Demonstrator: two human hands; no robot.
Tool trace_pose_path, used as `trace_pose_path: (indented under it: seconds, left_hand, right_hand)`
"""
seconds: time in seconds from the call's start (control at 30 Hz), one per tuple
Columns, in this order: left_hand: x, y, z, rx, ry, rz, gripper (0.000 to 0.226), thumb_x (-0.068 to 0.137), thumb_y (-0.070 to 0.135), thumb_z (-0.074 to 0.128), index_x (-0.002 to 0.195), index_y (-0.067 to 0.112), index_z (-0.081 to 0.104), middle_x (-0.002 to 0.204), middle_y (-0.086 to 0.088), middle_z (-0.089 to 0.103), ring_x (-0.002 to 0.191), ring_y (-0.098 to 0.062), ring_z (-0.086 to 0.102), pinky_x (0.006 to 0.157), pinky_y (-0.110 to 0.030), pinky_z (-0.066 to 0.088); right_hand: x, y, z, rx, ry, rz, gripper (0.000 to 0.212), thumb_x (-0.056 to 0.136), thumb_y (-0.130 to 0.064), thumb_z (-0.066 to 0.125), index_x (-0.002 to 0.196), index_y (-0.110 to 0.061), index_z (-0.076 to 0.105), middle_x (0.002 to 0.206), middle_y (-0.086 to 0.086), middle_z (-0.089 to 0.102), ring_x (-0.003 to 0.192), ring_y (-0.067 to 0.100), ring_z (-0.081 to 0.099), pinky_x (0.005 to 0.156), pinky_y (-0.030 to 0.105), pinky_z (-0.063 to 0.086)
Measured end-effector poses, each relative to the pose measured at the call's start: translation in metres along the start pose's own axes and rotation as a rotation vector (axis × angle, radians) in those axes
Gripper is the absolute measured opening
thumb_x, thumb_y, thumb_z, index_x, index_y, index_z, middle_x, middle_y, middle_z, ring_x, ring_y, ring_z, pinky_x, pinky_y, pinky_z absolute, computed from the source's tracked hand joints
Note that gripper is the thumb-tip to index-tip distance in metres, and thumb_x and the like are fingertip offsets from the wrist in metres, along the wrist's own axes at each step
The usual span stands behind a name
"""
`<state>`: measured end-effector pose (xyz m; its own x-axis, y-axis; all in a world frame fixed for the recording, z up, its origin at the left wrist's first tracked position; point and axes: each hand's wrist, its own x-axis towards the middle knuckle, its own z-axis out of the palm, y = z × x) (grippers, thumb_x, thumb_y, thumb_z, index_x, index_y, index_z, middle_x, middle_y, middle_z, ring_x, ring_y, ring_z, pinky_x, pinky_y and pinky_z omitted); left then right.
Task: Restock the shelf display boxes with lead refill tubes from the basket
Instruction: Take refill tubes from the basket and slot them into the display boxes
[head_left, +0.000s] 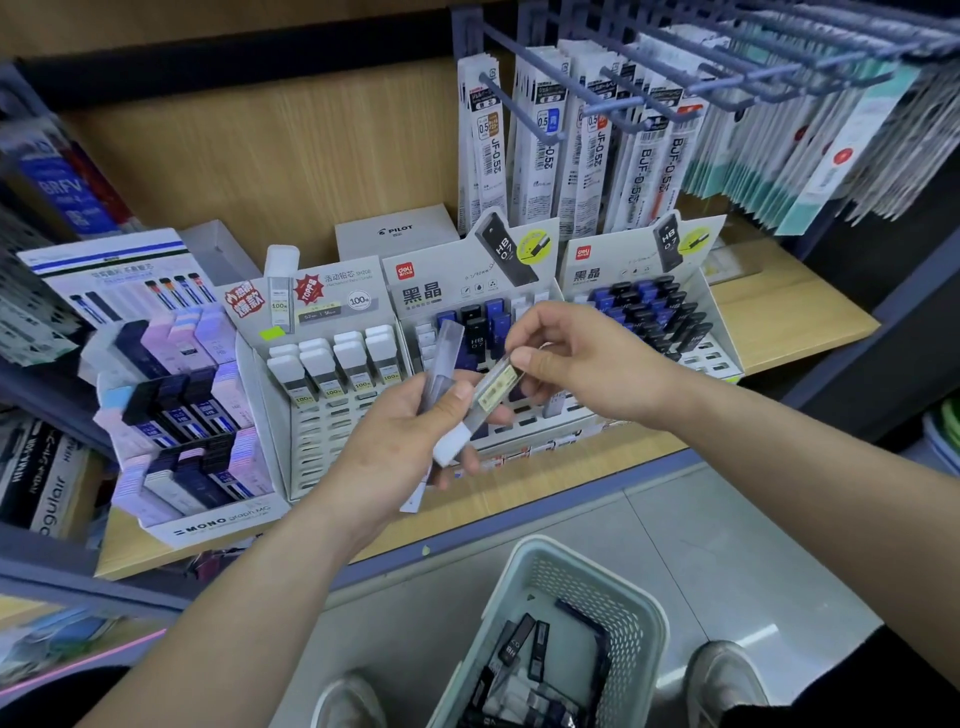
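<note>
My left hand grips a few clear lead refill tubes, one sticking up past my fingers. My right hand pinches the upper end of a white-capped tube that also lies in my left hand. Both hands hover in front of the white display box with white-capped tubes and the middle display box with blue and black tubes. A third display box stands to the right. The pale green basket sits on the floor below, with several dark tubes inside.
A MONO graph display of pastel lead cases stands at the left on the wooden shelf. Refill packets hang on blue pegs above. A white Pilot box sits behind. My shoes are beside the basket.
</note>
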<state>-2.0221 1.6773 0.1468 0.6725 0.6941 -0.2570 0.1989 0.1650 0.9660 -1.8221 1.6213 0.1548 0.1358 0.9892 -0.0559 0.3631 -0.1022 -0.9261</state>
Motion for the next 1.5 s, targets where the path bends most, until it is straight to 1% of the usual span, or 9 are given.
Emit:
trace_pose_path:
  seconds: [0.27, 0.37, 0.47, 0.6, 0.93, 1.07, 1.17, 1.33, 1.5]
  left_hand:
    - [0.006, -0.008, -0.011, 0.01, 0.203, 0.0, 0.017, 0.088, 0.014, 0.074, 0.103, 0.018, 0.066, 0.061, -0.002, 0.045, 0.047, -0.014, 0.036, 0.039, -0.019, 0.031]
    - [0.007, -0.008, -0.013, -0.021, 0.252, 0.017, 0.015, 0.09, 0.012, 0.071, 0.102, 0.015, 0.064, 0.051, 0.005, 0.042, 0.046, -0.014, 0.032, 0.038, -0.02, 0.027]
    - [0.008, -0.007, -0.016, -0.038, 0.278, 0.021, 0.011, 0.093, 0.011, 0.068, 0.101, 0.014, 0.062, 0.047, 0.008, 0.05, 0.047, -0.014, 0.03, 0.038, -0.021, 0.025]
    - [0.005, -0.003, -0.018, -0.065, 0.282, 0.045, 0.006, 0.094, 0.018, 0.067, 0.096, 0.014, 0.063, 0.06, 0.002, 0.066, 0.047, -0.013, 0.031, 0.038, -0.019, 0.026]
    - [-0.004, -0.009, -0.034, -0.022, 0.27, 0.09, 0.01, 0.096, 0.011, 0.064, 0.091, 0.003, 0.061, 0.06, 0.003, 0.059, 0.045, -0.011, 0.03, 0.039, -0.019, 0.022]
    - [-0.012, -0.01, -0.042, -0.001, 0.228, 0.059, 0.009, 0.098, 0.013, 0.06, 0.093, 0.005, 0.059, 0.049, 0.007, 0.055, 0.041, -0.007, 0.03, 0.037, -0.017, 0.024]
    - [-0.019, -0.015, -0.06, -0.022, 0.261, 0.01, 0.012, 0.099, 0.008, 0.057, 0.11, 0.012, 0.061, 0.068, 0.004, 0.061, 0.048, -0.009, 0.035, 0.038, -0.019, 0.027]
    - [-0.04, -0.027, -0.09, 0.101, 0.223, 0.013, 0.029, 0.102, 0.009, 0.049, 0.125, 0.025, 0.054, 0.082, 0.003, 0.064, 0.058, -0.011, 0.041, 0.046, -0.024, 0.035]
    - [-0.057, -0.031, -0.104, 0.174, 0.234, 0.048, 0.022, 0.104, 0.015, 0.048, 0.123, 0.023, 0.042, 0.092, 0.001, 0.074, 0.057, -0.017, 0.051, 0.05, -0.027, 0.042]
  right_hand:
    - [-0.004, 0.001, -0.009, -0.002, 0.074, 0.038, 0.02, 0.1, -0.008, 0.054, 0.096, -0.017, 0.071, 0.081, 0.007, 0.061, 0.067, 0.015, 0.062, 0.067, 0.024, 0.054]
    - [-0.006, 0.001, -0.008, -0.026, -0.005, 0.041, 0.006, 0.092, -0.017, 0.07, 0.098, -0.018, 0.07, 0.085, 0.004, 0.06, 0.068, 0.019, 0.062, 0.066, 0.029, 0.055]
    - [-0.007, 0.002, -0.002, -0.223, -0.019, -0.035, 0.028, 0.075, -0.026, 0.087, 0.096, -0.025, 0.068, 0.091, -0.004, 0.063, 0.071, 0.021, 0.06, 0.069, 0.03, 0.053]
    - [-0.004, 0.001, 0.009, -0.372, -0.037, -0.108, 0.017, 0.081, -0.031, 0.082, 0.092, -0.023, 0.072, 0.081, -0.011, 0.067, 0.071, 0.004, 0.061, 0.064, 0.015, 0.048]
    - [0.0, -0.013, 0.032, -0.107, -0.166, -0.092, 0.02, 0.095, -0.012, 0.065, 0.113, -0.018, 0.061, 0.087, 0.005, 0.074, 0.069, 0.016, 0.063, 0.075, 0.038, 0.055]
    - [0.005, -0.018, 0.047, -0.041, -0.2, -0.12, 0.047, 0.09, -0.008, 0.071, 0.128, -0.028, 0.051, 0.089, 0.007, 0.065, 0.06, 0.013, 0.052, 0.059, 0.026, 0.049]
    - [0.011, -0.02, 0.054, -0.11, -0.181, -0.134, 0.065, 0.09, -0.008, 0.071, 0.14, -0.039, 0.043, 0.096, 0.007, 0.055, 0.054, 0.014, 0.047, 0.055, 0.017, 0.044]
    - [0.026, -0.03, 0.066, 0.009, 0.076, -0.11, 0.035, 0.092, -0.005, 0.068, 0.116, -0.025, 0.053, 0.085, 0.006, 0.067, 0.073, 0.04, 0.067, 0.068, 0.054, 0.06]
    - [0.059, -0.034, 0.078, -0.109, 0.279, -0.152, 0.023, 0.09, -0.008, 0.069, 0.091, -0.027, 0.056, 0.084, -0.007, 0.068, 0.073, 0.009, 0.064, 0.075, 0.038, 0.054]
